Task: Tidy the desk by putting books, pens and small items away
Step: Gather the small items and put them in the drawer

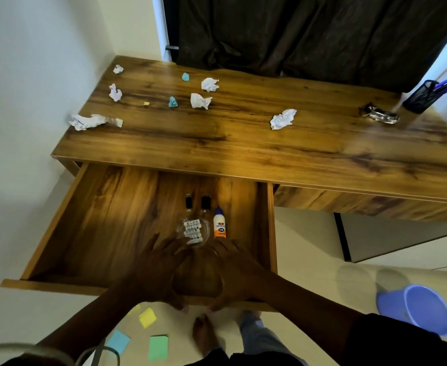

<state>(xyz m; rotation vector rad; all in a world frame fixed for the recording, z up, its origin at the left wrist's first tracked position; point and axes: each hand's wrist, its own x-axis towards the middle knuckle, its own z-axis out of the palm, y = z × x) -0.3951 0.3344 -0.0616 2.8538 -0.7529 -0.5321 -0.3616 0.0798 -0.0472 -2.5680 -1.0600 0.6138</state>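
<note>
The desk's drawer point(90, 233) is pulled out wide. Over its front part, my left hand point(151, 273) and my right hand point(239, 273) hold a round clear glass bowl point(198, 278) between them, one on each side with the thumbs curled round its near edge. The bowl looks empty. Just behind it in the drawer sits a small glass dish of white batteries point(193, 231), with a white and orange glue bottle point(219, 224) on its right. Two small black items point(188, 202) point(205, 202) lie further back.
On the wooden desk top point(243, 154) lie several crumpled paper balls point(283, 119), white and teal. A crumpled foil piece point(379, 115) and a black mesh pen holder point(420, 97) are at the right. On the floor are coloured sticky notes point(158, 346) and a purple bucket point(417, 310).
</note>
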